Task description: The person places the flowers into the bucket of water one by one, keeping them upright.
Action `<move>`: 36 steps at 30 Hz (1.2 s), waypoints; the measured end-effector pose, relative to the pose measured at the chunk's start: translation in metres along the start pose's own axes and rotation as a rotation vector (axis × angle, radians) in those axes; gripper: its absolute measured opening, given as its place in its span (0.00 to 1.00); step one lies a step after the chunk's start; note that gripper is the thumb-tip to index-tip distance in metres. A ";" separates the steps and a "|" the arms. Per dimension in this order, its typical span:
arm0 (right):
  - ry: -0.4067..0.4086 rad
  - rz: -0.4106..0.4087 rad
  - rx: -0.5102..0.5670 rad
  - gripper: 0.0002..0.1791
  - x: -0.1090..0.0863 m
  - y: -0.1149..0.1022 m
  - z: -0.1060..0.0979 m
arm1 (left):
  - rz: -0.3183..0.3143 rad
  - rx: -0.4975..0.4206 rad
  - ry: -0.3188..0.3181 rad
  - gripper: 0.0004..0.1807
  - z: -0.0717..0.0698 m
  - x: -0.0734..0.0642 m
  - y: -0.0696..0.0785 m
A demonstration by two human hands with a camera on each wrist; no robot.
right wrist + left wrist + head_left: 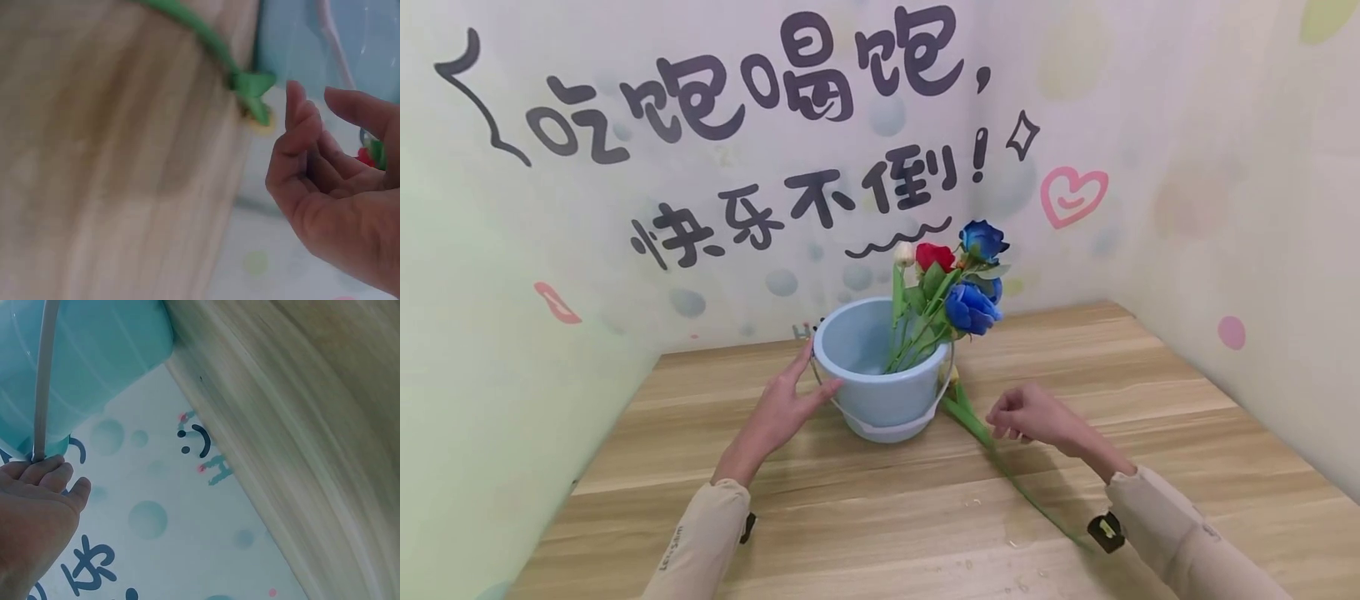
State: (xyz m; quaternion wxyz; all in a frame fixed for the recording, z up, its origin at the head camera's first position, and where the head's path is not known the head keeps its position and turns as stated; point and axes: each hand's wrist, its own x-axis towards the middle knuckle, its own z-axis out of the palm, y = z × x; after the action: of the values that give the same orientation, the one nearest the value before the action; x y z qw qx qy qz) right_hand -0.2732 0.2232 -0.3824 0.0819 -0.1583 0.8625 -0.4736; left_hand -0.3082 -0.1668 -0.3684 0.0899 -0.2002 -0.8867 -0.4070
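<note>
A light blue bucket (pixel 895 404) stands on the wooden table. My left hand (pixel 781 408) rests against its left side, fingers along the outside and thumb at the front rim. The left wrist view shows those fingertips beside the grey bail handle (pixel 44 381). Inside the bucket lean a white tulip (pixel 905 254), a red flower (pixel 935 257) and several blue flowers (pixel 973 308), all toward the right. To the right of the bucket lies a long-stemmed yellow tulip (pixel 967 419). My right hand (pixel 1033 414) hovers beside its stem, fingers loosely bent, thumb apart, nothing held.
The wooden table (pixel 700 467) meets a printed backdrop (pixel 737 275) close behind the bucket, and walls rise at both sides. Small clear droplets (pixel 1015 543) dot the table's front part. The yellow tulip's stem runs toward the right sleeve (pixel 1180 533).
</note>
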 end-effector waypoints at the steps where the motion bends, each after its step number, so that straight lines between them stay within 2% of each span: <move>1: -0.001 0.017 0.006 0.08 -0.002 0.004 0.000 | -0.002 0.004 -0.001 0.51 0.000 0.000 0.000; 7: -0.056 0.089 0.106 0.08 -0.010 0.018 0.002 | 0.000 0.010 -0.006 0.51 0.001 0.002 -0.003; 13: -0.078 0.164 0.152 0.06 -0.015 0.022 0.006 | 0.024 0.005 -0.005 0.49 -0.001 0.003 -0.002; 19: -0.068 0.165 0.165 0.08 -0.017 0.027 0.010 | 0.009 -0.009 -0.016 0.50 -0.001 0.002 -0.001; 23: -0.049 0.149 0.145 0.06 -0.017 0.026 0.014 | -0.012 -0.005 -0.021 0.51 -0.001 0.003 -0.002; 29: 0.005 0.129 0.055 0.01 -0.014 0.021 0.022 | -0.002 -0.009 -0.013 0.51 -0.001 0.003 -0.001; 36: 0.054 0.140 -0.059 0.07 -0.013 0.015 0.028 | 0.006 -0.011 -0.011 0.50 -0.001 0.002 -0.002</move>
State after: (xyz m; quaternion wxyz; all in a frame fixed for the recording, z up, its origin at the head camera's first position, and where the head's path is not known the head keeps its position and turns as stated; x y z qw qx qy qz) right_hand -0.2556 0.2132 -0.4105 0.0867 -0.0870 0.8869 -0.4453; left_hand -0.3111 -0.1679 -0.3683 0.0850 -0.2056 -0.8842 -0.4106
